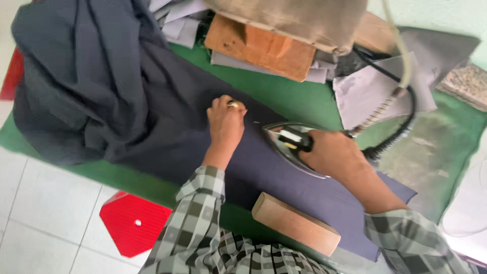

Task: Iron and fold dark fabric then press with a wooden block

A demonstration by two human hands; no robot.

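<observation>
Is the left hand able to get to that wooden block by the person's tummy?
Probably yes. The left hand presses on the dark cloth, holding nothing big. The wooden block lies on the same cloth, close to the body, with nothing on it or between them. The right hand grips the iron.

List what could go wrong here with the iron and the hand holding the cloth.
1. The left hand presses the dark cloth just ahead of the iron tip; a forward stroke might burn the fingers.
2. The black cord loops over loose grey fabric pieces; it could snag or drag them.
3. The wooden block lies by the table edge near the right hand and its forearm; an elbow might knock it off.
</observation>
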